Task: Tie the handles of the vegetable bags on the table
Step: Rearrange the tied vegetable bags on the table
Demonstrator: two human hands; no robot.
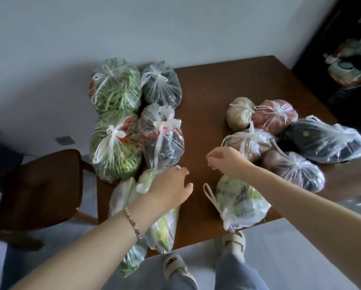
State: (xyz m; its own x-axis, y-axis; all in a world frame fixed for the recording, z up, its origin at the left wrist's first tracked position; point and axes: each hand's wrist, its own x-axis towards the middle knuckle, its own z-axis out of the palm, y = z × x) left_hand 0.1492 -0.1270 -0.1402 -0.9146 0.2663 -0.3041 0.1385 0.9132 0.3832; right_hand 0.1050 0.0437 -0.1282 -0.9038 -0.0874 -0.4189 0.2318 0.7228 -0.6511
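A: Where do the bags lie?

B: All on the brown tabletop (206, 97). A block of four knotted bags (114, 95) stands at the far left, and five more knotted bags (296, 170) huddle at the right. Nearest the person are two bags of leafy greens.

A: Which one needs work?

B: I judge the long leafy bag (165, 229) at the near left. It looks unknotted, and its lower end hangs over the tabletop's edge. The other leafy bag (240, 201) lies at the near right under the right forearm. Its film bunches at the near edge, but whether that is a knot I cannot tell.

A: How will it handle?

B: Light and floppy, I expect. The film is thin, slippery and easily torn, and the soft leaves would bruise if squeezed. It may slide off the edge, so draw it in first. Take it by the handles, not the body: one white handle loop (142, 186) shows beside the left wrist.

A: And the hands?

B: The left hand (171, 189) rests on top of that bag, fingers loosely curved; whether they pinch film is too blurred to tell. The right hand (227, 162) hovers over bare tabletop, fingers slackly curled, holding nothing.
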